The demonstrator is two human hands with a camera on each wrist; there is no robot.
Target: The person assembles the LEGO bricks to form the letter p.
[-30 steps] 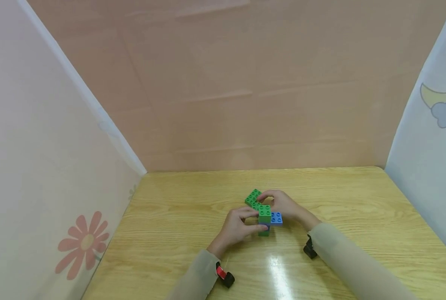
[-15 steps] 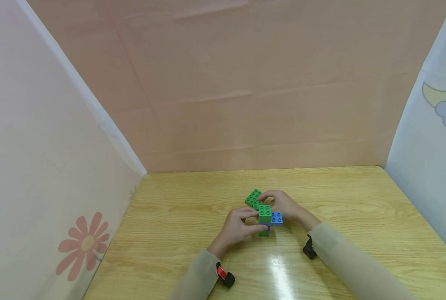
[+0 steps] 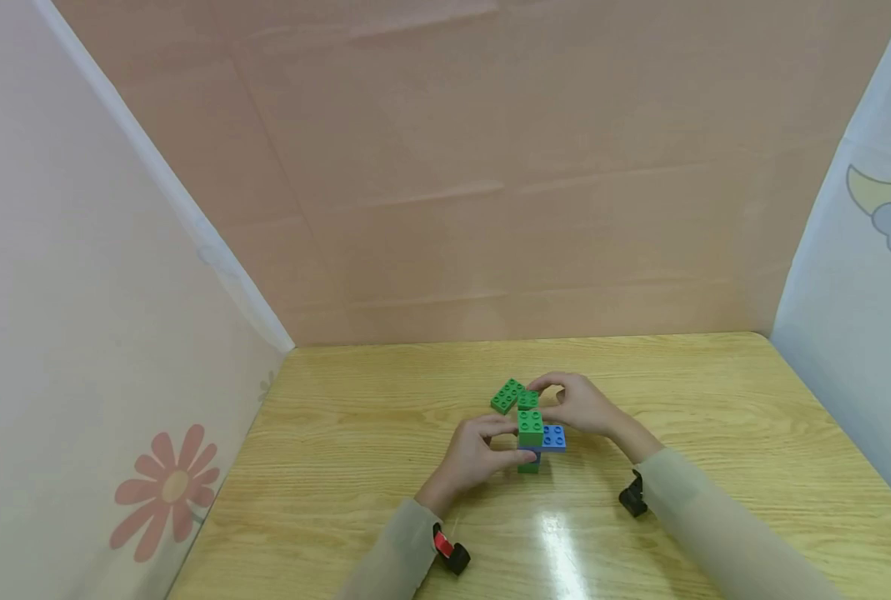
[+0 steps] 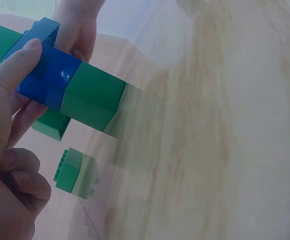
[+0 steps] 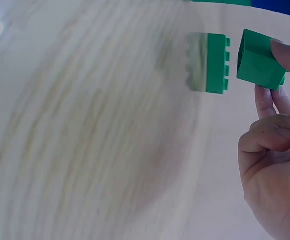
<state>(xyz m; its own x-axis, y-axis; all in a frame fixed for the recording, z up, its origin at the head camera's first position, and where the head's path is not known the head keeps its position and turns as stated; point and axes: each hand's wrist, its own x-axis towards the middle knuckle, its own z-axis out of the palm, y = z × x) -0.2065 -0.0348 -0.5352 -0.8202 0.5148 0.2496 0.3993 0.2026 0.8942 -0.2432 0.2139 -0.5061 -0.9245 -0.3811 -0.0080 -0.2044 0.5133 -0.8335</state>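
Note:
My left hand (image 3: 475, 454) grips a small tower of toy building bricks (image 3: 530, 429), its thumb on a blue brick (image 4: 50, 75). That tower has a green brick on top, blue ones in the middle and a green one (image 4: 95, 95) at the bottom. A blue studded brick (image 3: 553, 437) juts out to the right. Behind the tower, my right hand (image 3: 582, 406) pinches a small green brick (image 5: 260, 59) between thumb and fingers, held off the table. A longer green brick (image 3: 508, 396) lies on the table just left of it, studs up.
All this sits on a wooden table (image 3: 370, 392). A plain tan sheet (image 3: 445, 208) rises behind its far edge. Pale printed sheets stand at the left (image 3: 115, 250) and right (image 3: 850, 333) sides.
My right hand has drawn the small green brick right and up, away from the longer green brick, leaving a gap. The left hand and the tower have stayed put.

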